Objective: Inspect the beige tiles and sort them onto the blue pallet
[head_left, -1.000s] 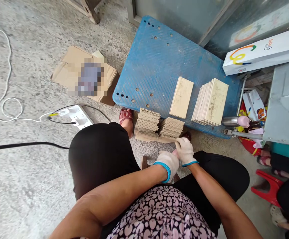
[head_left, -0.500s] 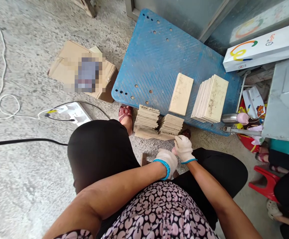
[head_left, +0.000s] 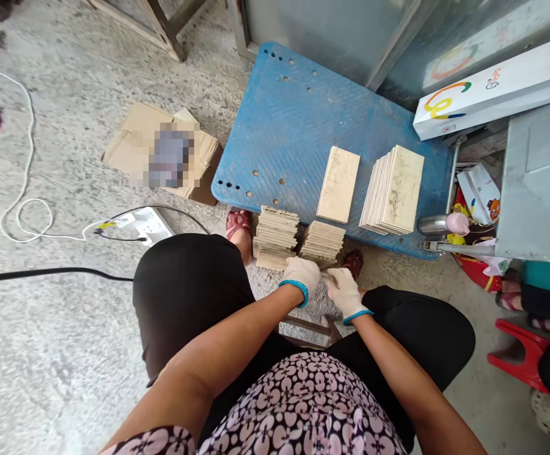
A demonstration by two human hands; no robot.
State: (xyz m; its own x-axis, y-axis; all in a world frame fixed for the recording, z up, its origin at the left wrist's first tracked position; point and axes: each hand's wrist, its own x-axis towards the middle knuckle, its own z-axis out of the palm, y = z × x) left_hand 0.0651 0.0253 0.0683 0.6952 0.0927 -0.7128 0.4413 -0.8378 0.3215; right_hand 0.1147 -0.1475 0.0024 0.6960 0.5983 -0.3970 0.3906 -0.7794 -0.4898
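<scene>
Both my hands wear white gloves with blue cuffs. My left hand [head_left: 302,273] is closed at the near edge of two short stacks of beige tiles [head_left: 277,235] that rest on the floor between my knees. My right hand [head_left: 344,289] is closed beside it, at the foot of the right stack [head_left: 322,242]. A thin edge shows between the two gloves; what they grip is mostly hidden. On the blue pallet [head_left: 303,120] beyond lie a single tile [head_left: 338,184] and a leaning row of tiles [head_left: 393,189].
A cardboard box [head_left: 161,151] lies left of the pallet. A white power strip [head_left: 144,225] with cables sits on the concrete. A white carton [head_left: 487,95], a grey cabinet [head_left: 540,183] and a red stool [head_left: 516,357] are on the right, where another person sits.
Both hands have moved forward from near my lap to the foot of the tile stacks; the left hand travelled furthest. A low wooden stool now shows between my legs.
</scene>
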